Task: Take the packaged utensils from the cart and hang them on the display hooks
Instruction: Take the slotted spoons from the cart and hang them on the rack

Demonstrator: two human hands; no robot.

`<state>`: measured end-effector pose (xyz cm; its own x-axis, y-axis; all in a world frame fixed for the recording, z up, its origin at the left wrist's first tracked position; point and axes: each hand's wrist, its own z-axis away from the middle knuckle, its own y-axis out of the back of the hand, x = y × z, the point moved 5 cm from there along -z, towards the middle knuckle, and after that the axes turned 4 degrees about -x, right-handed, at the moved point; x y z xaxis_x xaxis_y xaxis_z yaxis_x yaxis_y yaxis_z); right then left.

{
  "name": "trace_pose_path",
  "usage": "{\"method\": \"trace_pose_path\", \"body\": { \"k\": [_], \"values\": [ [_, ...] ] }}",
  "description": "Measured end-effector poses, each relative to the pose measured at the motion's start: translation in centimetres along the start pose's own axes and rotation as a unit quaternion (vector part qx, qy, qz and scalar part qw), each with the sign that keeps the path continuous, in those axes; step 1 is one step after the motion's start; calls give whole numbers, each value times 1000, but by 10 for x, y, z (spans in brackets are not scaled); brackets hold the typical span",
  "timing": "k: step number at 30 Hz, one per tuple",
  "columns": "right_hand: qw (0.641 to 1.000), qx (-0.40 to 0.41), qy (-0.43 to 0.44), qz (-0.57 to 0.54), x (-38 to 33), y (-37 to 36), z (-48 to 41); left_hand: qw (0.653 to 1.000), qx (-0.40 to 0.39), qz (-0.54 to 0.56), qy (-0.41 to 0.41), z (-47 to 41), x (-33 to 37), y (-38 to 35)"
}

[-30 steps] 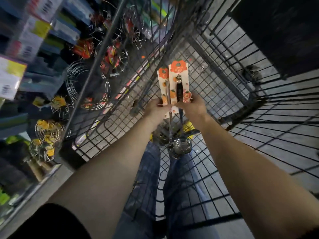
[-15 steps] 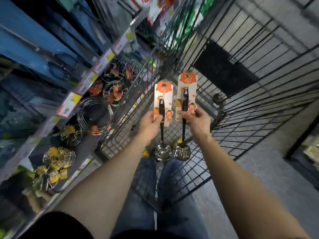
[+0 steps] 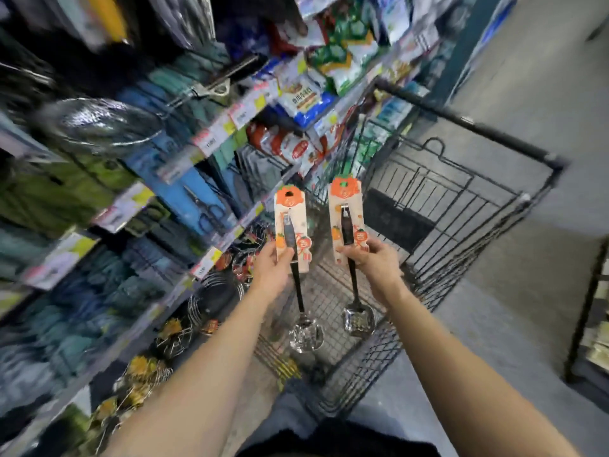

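One carded ladle [image 3: 291,232] is gripped in the left hand [image 3: 273,268], another ladle [image 3: 346,222] in the right hand [image 3: 372,258], both held above the cart [image 3: 478,199]. Nothing is hung yet; hooks among the shelves [image 3: 211,140] cannot be made out.

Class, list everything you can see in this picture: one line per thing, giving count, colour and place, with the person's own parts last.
Packaged utensils: two, steel with black handles on orange-topped cards, left one and right one, held above the cart.
Cart: one, black wire, centre right.
Shelves: several tiers, white price tags, left.
Wire racks: several, silver, lower shelf.
Snack bags: many, mixed colours, top centre.
Floor: grey, right.
Left hand: grips the left card.
Right hand: grips the right card.
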<state>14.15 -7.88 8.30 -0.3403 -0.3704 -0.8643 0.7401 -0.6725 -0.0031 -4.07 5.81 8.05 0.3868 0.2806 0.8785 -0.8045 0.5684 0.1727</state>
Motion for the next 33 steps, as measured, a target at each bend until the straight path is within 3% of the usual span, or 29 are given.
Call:
{"method": "trace_pose_path", "body": {
  "k": [7,13,24,33],
  "values": [
    [993,-93,52,57,-29,-36,55,990,122,2,-64,103,28,49],
    [965,-220,92,106,-43,-104,123,971,226,3,-80,207,14,109],
    [871,-441,147,160,-56,-264,304,885,454,12,-101,428,-6,231],
    [792,-553,203,158,-27,-377,476,819,554,87,-126,603,-62,322]
  ]
}}
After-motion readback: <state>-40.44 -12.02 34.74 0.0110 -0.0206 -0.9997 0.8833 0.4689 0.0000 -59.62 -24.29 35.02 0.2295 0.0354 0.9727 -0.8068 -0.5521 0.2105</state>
